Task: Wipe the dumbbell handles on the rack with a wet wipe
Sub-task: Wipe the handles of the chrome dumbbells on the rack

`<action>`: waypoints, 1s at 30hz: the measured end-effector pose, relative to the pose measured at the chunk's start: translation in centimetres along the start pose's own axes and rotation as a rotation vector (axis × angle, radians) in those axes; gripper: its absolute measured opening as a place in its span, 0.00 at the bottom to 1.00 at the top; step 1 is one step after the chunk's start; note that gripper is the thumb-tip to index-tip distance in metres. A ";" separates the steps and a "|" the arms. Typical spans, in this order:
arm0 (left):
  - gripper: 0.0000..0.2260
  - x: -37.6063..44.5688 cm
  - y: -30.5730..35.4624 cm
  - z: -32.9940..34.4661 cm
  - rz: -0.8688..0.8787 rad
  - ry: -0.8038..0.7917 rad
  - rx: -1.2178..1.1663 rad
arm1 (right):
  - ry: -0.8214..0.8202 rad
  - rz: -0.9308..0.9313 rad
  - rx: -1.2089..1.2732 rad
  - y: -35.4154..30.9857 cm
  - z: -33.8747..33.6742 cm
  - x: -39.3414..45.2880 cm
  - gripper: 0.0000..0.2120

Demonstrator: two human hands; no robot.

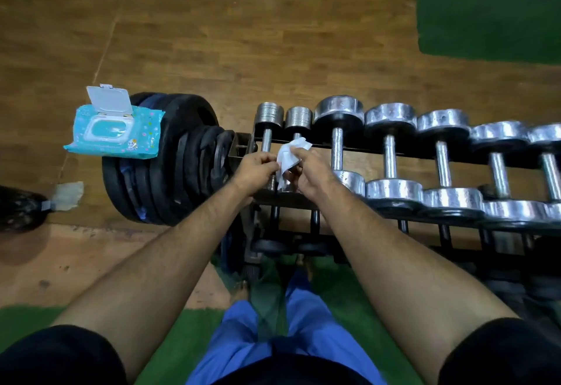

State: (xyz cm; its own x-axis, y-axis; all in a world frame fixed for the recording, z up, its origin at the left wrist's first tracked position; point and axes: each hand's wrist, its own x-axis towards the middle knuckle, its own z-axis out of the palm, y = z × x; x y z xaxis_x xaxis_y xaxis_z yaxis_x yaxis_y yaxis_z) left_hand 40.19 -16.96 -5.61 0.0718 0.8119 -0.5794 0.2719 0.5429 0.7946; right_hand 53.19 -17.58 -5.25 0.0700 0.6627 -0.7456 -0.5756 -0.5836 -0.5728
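Note:
A white wet wipe [287,157] is stretched between my two hands above the left end of the dumbbell rack [394,154]. My left hand [256,169] pinches its left edge. My right hand [312,172] pinches its upper right part. Under the wipe lie the two smallest chrome dumbbells, one [267,129] at the far left and one [298,120] beside it, whose handle is mostly hidden by the wipe. Several larger chrome dumbbells [391,148] line the rack to the right, handles bare.
A blue wet wipe pack [115,132] with its lid open lies on a stack of black weight plates [170,157] left of the rack. A lower rack tier [303,245] shows beneath. Wooden floor lies beyond, green mats [491,5] at far right and underfoot.

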 end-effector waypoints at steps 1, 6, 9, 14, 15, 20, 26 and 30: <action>0.03 0.1 0.0 0.3 -0.026 0.009 -0.034 | -0.009 0.005 0.005 -0.3 -0.3 0.5 0.05; 0.06 1.2 -0.4 0.7 -0.041 0.240 0.001 | -0.036 -0.013 -0.083 -1.1 -1.1 1.9 0.06; 0.04 2.1 -0.9 -0.4 0.045 0.258 0.144 | -0.138 0.011 -0.243 -1.5 -1.1 2.7 0.13; 0.06 3.8 -1.0 -1.9 0.144 0.230 0.291 | -0.199 0.131 -0.412 -2.0 -0.4 4.3 0.10; 0.06 4.1 -0.9 -2.0 0.133 0.255 0.280 | -0.208 0.153 -0.440 -2.0 -0.2 4.4 0.08; 0.10 4.4 0.2 -2.2 0.107 0.416 0.288 | -0.163 0.127 -0.558 -1.7 0.3 5.0 0.08; 0.11 4.9 0.0 -1.8 0.069 0.428 0.162 | -0.036 -0.129 -0.829 -1.4 0.4 6.4 0.08; 0.12 4.9 -0.3 -1.3 0.042 0.427 0.007 | -0.127 0.017 -0.903 -1.7 0.7 7.0 0.10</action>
State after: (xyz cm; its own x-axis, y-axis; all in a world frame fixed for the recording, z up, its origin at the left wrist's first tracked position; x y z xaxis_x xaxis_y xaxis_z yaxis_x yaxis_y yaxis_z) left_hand 39.21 -12.87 -8.42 -0.3201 0.8501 -0.4181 0.2840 0.5072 0.8137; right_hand 54.10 -11.65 -9.30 -0.0541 0.6664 -0.7436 0.2846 -0.7035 -0.6512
